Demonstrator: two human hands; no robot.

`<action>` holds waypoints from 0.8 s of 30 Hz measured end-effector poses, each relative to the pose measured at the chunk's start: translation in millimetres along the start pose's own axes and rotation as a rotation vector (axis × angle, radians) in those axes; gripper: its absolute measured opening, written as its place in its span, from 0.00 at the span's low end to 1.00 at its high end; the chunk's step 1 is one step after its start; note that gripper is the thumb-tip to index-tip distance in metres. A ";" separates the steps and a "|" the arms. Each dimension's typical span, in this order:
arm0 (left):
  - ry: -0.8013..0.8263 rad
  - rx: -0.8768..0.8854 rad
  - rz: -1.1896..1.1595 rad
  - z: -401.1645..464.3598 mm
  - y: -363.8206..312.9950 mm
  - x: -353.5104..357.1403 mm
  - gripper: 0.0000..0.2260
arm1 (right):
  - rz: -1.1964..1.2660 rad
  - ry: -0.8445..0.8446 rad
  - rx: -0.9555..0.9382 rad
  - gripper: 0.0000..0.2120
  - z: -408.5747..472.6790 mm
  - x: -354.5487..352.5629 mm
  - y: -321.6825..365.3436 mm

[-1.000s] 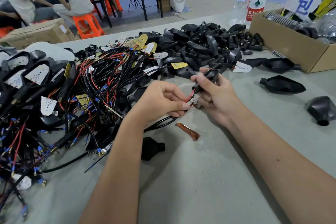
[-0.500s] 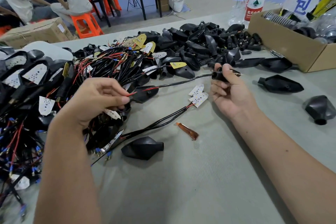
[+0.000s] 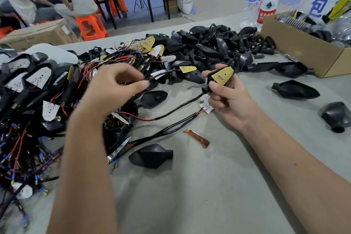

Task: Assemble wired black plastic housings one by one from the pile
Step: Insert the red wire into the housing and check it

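Note:
My right hand [image 3: 229, 100] grips a black plastic housing [image 3: 210, 80] with a yellow circuit board [image 3: 222, 75] lying in its open face. A black cable [image 3: 178, 109] runs out of the housing's stem, sags onto the table and ends in red wire under my left hand [image 3: 114, 89]. That hand hovers over the tangle of wired housings [image 3: 38, 100] with thumb and forefinger pinched on a thin wire [image 3: 152, 79]; it is blurred. The pile of bare black housings [image 3: 209, 47] lies at the back centre.
Loose housings lie in front of me [image 3: 152, 156], in the middle [image 3: 153, 99] and to the right [image 3: 295, 89], [image 3: 336, 116]. An orange strip [image 3: 198, 137] lies on the grey mat. A cardboard box [image 3: 296, 49] and two bottles [image 3: 266, 0] stand at the back right. People sit at a far table.
The cable that was stretched between my hands now hangs slack. The yellow board now sits in the housing in my right hand. My left hand has moved right and up.

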State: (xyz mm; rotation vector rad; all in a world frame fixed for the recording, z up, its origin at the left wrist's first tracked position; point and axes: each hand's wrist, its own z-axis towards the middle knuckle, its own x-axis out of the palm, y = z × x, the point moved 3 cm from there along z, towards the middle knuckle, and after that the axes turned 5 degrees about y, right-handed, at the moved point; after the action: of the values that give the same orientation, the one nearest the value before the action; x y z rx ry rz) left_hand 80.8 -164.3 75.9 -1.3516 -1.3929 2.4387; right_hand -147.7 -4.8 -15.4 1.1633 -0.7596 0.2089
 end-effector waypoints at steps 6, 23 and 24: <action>0.243 0.107 -0.126 12.4 -44.8 102.9 0.14 | -0.029 0.034 0.025 0.25 -2.1 6.0 -2.5; 0.216 -0.069 -0.493 10.0 -22.1 124.7 0.08 | -0.100 -0.080 0.019 0.23 0.4 0.0 -2.1; 0.237 -0.089 -0.517 9.4 -21.5 125.0 0.08 | -0.100 -0.084 0.013 0.22 0.2 -0.3 -2.1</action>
State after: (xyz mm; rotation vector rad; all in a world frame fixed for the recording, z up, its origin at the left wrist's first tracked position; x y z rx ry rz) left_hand -11.6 -107.0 9.9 -1.0756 -1.5617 1.8480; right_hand -146.9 -5.7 -17.1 1.2254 -0.7727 0.0826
